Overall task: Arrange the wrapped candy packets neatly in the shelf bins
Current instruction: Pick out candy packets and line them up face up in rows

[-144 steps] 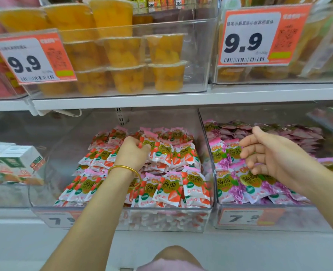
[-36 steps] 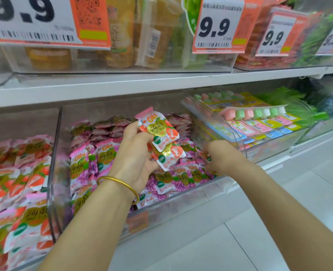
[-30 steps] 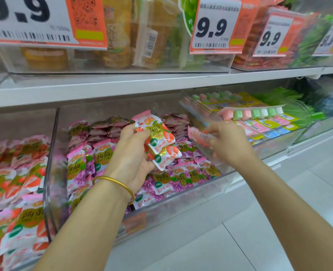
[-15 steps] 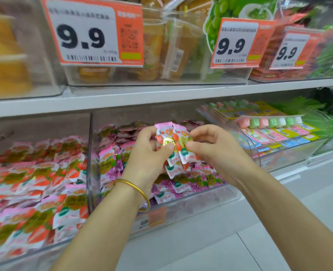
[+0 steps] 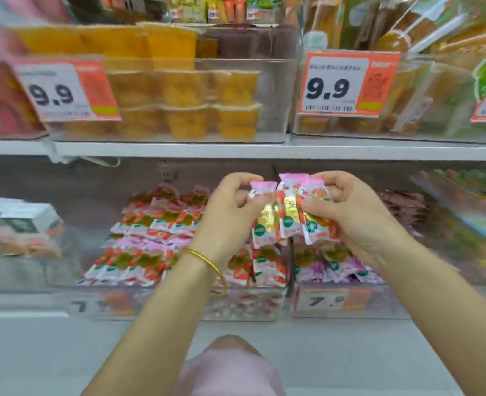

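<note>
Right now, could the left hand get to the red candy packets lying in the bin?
Probably yes: the left hand hovers close over the red candy packets, with nothing between them. But its fingers pinch the held packets, shared with the right hand.

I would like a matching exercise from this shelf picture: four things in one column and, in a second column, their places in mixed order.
Things
1. fruit cups
2. bangle
3. purple candy packets
4. held candy packets

Places
A. in the lower bin beneath the right hand
B. pinched between the left hand and the right hand
C. in the clear bin on the upper shelf
D. on the left wrist

Pairs: 1-C, 2-D, 3-A, 4-B
</note>
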A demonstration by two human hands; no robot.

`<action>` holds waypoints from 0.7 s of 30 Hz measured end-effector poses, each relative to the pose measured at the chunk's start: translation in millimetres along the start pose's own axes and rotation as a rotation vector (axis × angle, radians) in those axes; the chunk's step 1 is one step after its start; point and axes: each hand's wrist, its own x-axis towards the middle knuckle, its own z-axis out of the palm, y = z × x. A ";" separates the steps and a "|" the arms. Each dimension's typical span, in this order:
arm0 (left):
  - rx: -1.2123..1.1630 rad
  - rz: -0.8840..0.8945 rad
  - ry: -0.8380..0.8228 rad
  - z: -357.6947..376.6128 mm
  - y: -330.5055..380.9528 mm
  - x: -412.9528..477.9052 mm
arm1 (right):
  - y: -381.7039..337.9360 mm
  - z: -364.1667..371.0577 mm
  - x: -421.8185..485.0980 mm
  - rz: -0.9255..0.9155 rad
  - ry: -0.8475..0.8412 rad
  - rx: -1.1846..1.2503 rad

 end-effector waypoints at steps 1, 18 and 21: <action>0.044 -0.005 0.065 -18.4 -4.3 1.5 | -0.4 12.4 0.3 -0.019 -0.005 -0.083; 1.050 -0.132 0.057 -118.0 -78.0 8.2 | 34.6 133.4 13.5 0.023 -0.139 -1.018; 1.043 -0.111 0.009 -124.7 -79.6 9.3 | 28.5 122.6 14.4 0.021 -0.141 -0.914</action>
